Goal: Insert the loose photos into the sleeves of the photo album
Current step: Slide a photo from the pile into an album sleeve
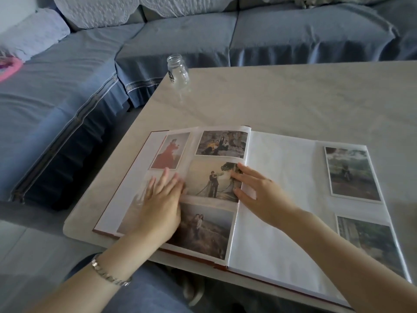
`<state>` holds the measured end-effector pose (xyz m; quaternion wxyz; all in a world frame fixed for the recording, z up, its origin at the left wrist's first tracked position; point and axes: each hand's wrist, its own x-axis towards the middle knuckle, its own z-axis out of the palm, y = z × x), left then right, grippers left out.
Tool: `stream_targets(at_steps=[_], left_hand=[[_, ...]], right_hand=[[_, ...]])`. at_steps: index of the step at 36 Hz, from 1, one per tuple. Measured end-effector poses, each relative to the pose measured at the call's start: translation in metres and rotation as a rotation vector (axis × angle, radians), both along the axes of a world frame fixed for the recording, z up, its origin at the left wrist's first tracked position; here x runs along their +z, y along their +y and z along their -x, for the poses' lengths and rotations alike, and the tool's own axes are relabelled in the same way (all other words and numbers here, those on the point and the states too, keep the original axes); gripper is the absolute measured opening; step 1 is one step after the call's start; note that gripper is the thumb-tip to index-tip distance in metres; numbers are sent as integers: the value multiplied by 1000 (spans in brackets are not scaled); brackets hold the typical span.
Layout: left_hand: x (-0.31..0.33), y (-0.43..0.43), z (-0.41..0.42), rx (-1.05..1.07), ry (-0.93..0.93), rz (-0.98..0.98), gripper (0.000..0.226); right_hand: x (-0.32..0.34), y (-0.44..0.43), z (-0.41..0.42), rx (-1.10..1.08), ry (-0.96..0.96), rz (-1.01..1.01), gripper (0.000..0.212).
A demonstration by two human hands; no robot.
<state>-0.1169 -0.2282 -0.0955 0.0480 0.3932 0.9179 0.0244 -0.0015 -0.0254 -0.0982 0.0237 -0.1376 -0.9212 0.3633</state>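
Note:
An open photo album (279, 199) lies on the table (293, 98). Its left page carries a photo of a figure in red (170, 151), a group photo (222, 143), a couple photo (212, 180) in the middle and another photo (203, 231) below. My left hand (160, 206) rests flat on the left page, fingers straight, beside the couple photo. My right hand (259, 190) touches that photo's right edge near the album's fold with straight fingers. The right page is mostly white, with two photos (352, 173) (370, 242) at its right side.
A small clear glass jar (178, 72) stands near the table's far left corner. A blue sofa (203, 32) wraps round the table at the back and left. A pink object (10, 67) lies on the sofa at far left. My legs are under the table's near edge.

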Motion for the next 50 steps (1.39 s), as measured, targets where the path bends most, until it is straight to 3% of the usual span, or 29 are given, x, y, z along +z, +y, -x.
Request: stream_targets(at_steps=[4, 9, 15, 18, 22, 25, 29, 34, 37, 40, 43, 46, 50], left_hand=[[18, 39, -16, -10, -93, -287, 45], [35, 105, -52, -104, -231, -454, 20], [41, 166, -99, -213, -380, -396, 20], [39, 181, -114, -254, -423, -368, 20], [33, 190, -126, -242, -454, -342, 18], [30, 192, -129, -236, -470, -312, 16], [30, 193, -129, -203, -517, -304, 13], [29, 197, -129, -164, -588, -295, 22], [30, 202, -133, -167, -626, -297, 22], [33, 208, -139, -159, -704, -320, 23], [36, 217, -146, -120, -867, -340, 22], [45, 225, -154, -27, -1109, -293, 12], [58, 232, -159, 167, -1550, -294, 36]], right_hand=[[8, 10, -23, 1, 15, -42, 34], [13, 43, -81, -133, 9, -113, 26], [8, 100, -178, -588, 20, -322, 21], [11, 122, -219, -741, -83, -338, 27], [17, 138, -248, -747, -344, -413, 43], [5, 143, -257, -681, -451, -517, 35], [-24, 145, -261, -670, -243, -650, 26], [-32, 143, -257, -604, -226, -683, 20], [-27, 137, -255, -649, -181, -657, 56], [-26, 134, -255, -646, -150, -704, 54], [-24, 134, -259, -712, -88, -679, 28], [-11, 131, -251, -747, 145, -760, 33], [10, 117, -225, -440, 453, -782, 23]])
